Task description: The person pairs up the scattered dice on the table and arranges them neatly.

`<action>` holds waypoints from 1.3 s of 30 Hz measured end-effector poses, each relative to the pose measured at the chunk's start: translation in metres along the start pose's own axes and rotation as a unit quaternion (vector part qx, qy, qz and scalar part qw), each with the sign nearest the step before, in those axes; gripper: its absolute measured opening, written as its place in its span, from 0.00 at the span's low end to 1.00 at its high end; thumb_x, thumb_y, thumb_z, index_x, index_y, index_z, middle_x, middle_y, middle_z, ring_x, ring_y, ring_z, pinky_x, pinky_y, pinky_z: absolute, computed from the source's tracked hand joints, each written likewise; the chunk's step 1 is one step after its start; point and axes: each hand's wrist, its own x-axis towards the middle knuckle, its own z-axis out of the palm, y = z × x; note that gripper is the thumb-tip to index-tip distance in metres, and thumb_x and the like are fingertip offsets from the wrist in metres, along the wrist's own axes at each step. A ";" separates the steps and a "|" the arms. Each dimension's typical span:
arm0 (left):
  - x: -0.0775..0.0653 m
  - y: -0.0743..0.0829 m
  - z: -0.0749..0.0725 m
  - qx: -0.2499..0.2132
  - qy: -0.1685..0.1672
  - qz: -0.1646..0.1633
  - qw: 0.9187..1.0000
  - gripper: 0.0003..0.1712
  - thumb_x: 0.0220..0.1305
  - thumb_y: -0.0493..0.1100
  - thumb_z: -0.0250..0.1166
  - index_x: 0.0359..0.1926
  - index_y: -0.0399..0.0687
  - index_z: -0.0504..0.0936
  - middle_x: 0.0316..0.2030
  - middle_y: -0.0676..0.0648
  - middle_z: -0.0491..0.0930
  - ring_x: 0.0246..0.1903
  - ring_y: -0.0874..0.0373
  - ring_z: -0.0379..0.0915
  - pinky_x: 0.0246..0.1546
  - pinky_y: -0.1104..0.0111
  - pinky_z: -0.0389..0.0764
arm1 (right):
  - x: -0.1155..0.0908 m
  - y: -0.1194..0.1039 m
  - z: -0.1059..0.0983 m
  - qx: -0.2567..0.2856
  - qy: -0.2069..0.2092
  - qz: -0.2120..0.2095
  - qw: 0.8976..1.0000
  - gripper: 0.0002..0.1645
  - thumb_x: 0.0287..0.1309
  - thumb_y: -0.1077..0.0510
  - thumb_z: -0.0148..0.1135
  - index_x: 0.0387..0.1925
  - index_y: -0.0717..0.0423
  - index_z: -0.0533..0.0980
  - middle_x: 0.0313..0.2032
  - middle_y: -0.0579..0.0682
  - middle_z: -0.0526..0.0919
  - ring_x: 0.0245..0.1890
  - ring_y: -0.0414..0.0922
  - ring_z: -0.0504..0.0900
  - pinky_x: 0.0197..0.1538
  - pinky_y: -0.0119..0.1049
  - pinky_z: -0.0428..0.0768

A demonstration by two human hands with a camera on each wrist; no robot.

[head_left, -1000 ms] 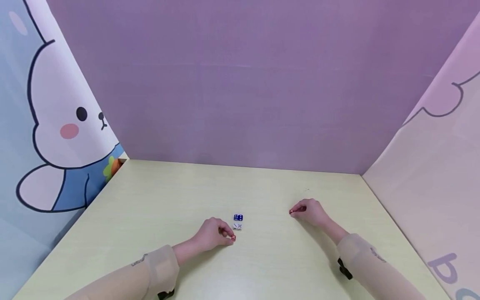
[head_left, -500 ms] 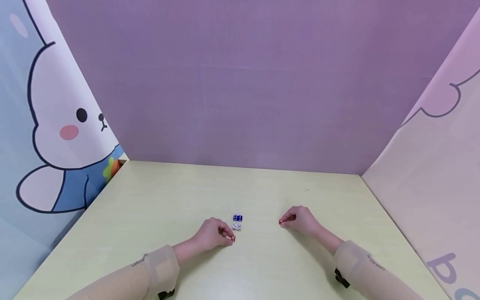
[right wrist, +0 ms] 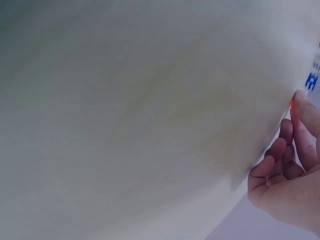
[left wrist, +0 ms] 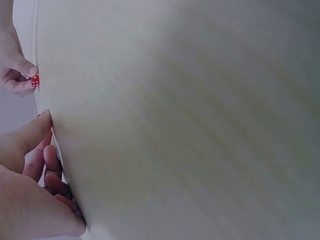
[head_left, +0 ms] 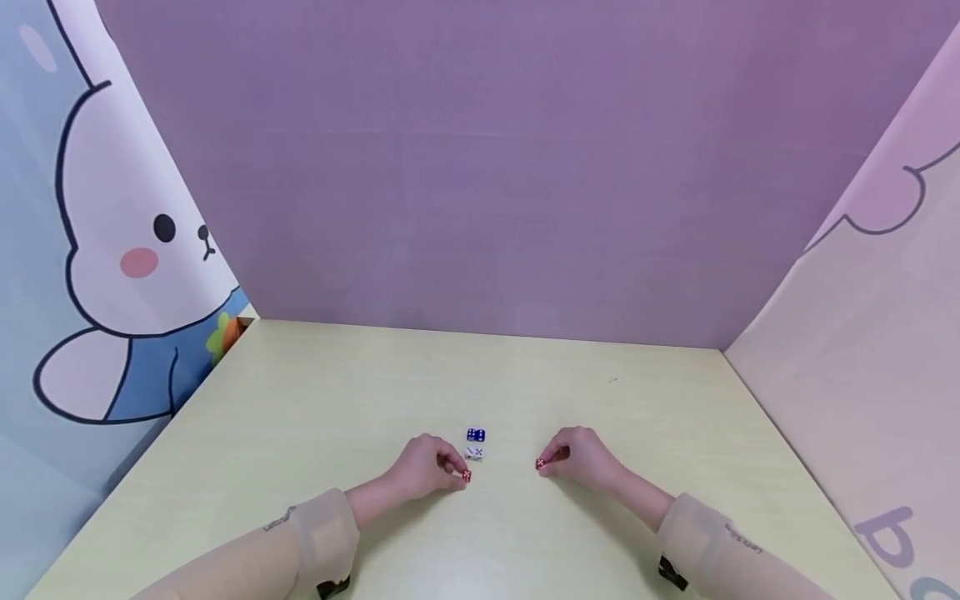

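My left hand point(head_left: 426, 467) pinches a red die point(head_left: 467, 476) with white pips between thumb and fingertips, just in front of a pair of white dice point(head_left: 474, 454). Behind the white pair sit two blue dice point(head_left: 476, 435), side by side. To the right, my right hand point(head_left: 583, 457) pinches a second red die point(head_left: 540, 463), a short gap away from the left one. In the left wrist view that second red die point(left wrist: 35, 81) shows at the fingertips of the right hand. The right wrist view has only a sliver of red between thumb and finger.
A pale wooden table point(head_left: 360, 375) lies under both hands. A purple panel point(head_left: 480, 167) rises along its back edge. On the left stands a panel with a cartoon rabbit point(head_left: 142, 208), on the right a pale pink panel point(head_left: 862, 358).
My right hand has moved left and toward me with its red die, nearing the dice in the middle. The left hand and the white and blue dice have stayed put.
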 end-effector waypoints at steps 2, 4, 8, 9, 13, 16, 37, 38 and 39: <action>0.000 0.001 0.000 -0.002 -0.001 0.000 1.000 0.09 0.43 0.39 0.76 0.27 0.50 0.85 0.23 0.57 0.76 0.26 0.63 0.68 0.32 0.72 0.68 | -0.001 -0.005 0.005 0.003 -0.002 -0.003 1.000 0.06 0.43 0.61 0.74 0.27 0.54 0.83 0.28 0.44 0.82 0.27 0.34 0.75 0.32 0.26 0.76; 0.000 0.001 0.000 -0.004 -0.003 -0.003 1.000 0.09 0.43 0.38 0.76 0.28 0.50 0.85 0.23 0.56 0.76 0.27 0.62 0.68 0.32 0.72 0.68 | -0.002 -0.010 0.009 0.002 -0.004 -0.003 1.000 0.06 0.43 0.61 0.74 0.26 0.53 0.83 0.28 0.44 0.82 0.27 0.34 0.75 0.32 0.26 0.75; 0.000 0.003 0.000 -0.003 -0.005 -0.005 1.000 0.09 0.43 0.38 0.76 0.28 0.49 0.85 0.24 0.56 0.77 0.27 0.62 0.68 0.32 0.72 0.69 | -0.003 -0.022 0.018 -0.006 -0.011 -0.004 1.000 0.07 0.43 0.61 0.74 0.26 0.53 0.83 0.27 0.42 0.81 0.27 0.35 0.74 0.32 0.27 0.74; 0.000 0.003 0.000 -0.002 -0.005 -0.005 1.000 0.09 0.43 0.38 0.76 0.28 0.49 0.85 0.24 0.56 0.77 0.27 0.62 0.68 0.32 0.72 0.69 | -0.003 -0.024 0.019 -0.009 -0.012 -0.004 1.000 0.07 0.43 0.61 0.74 0.27 0.53 0.83 0.27 0.42 0.81 0.27 0.35 0.74 0.32 0.27 0.74; 0.001 0.003 0.001 0.001 -0.007 -0.004 1.000 0.09 0.43 0.38 0.76 0.28 0.49 0.85 0.23 0.56 0.76 0.27 0.62 0.68 0.31 0.72 0.69 | -0.002 -0.033 0.027 -0.015 -0.019 -0.011 1.000 0.07 0.43 0.61 0.74 0.27 0.53 0.83 0.27 0.42 0.81 0.27 0.35 0.73 0.31 0.27 0.73; 0.001 0.002 0.002 0.001 -0.008 -0.003 1.000 0.09 0.43 0.39 0.76 0.28 0.50 0.85 0.23 0.56 0.77 0.27 0.62 0.68 0.31 0.72 0.69 | 0.001 -0.038 0.032 -0.013 -0.023 -0.015 1.000 0.07 0.43 0.61 0.74 0.27 0.53 0.83 0.26 0.42 0.81 0.27 0.35 0.73 0.31 0.27 0.74; -0.009 -0.004 -0.001 -0.003 0.000 0.022 1.000 0.08 0.43 0.37 0.75 0.28 0.47 0.85 0.22 0.56 0.77 0.25 0.64 0.68 0.32 0.69 0.70 | 0.016 -0.064 0.065 -0.009 -0.033 -0.036 0.999 0.05 0.46 0.62 0.72 0.26 0.54 0.81 0.22 0.39 0.80 0.22 0.30 0.73 0.30 0.25 0.74; -0.009 -0.003 -0.002 -0.002 -0.001 0.017 1.000 0.08 0.43 0.37 0.75 0.28 0.47 0.85 0.22 0.56 0.76 0.25 0.64 0.68 0.32 0.69 0.70 | 0.016 -0.065 0.065 -0.007 -0.033 -0.035 0.999 0.05 0.46 0.62 0.72 0.26 0.54 0.81 0.22 0.39 0.80 0.22 0.30 0.74 0.30 0.24 0.74; -0.009 -0.003 -0.002 -0.002 -0.002 0.014 1.000 0.08 0.43 0.37 0.75 0.28 0.47 0.85 0.22 0.56 0.76 0.25 0.63 0.68 0.32 0.70 0.69 | 0.016 -0.066 0.066 -0.007 -0.032 -0.035 0.999 0.05 0.46 0.62 0.72 0.26 0.54 0.81 0.21 0.39 0.80 0.21 0.30 0.74 0.30 0.24 0.75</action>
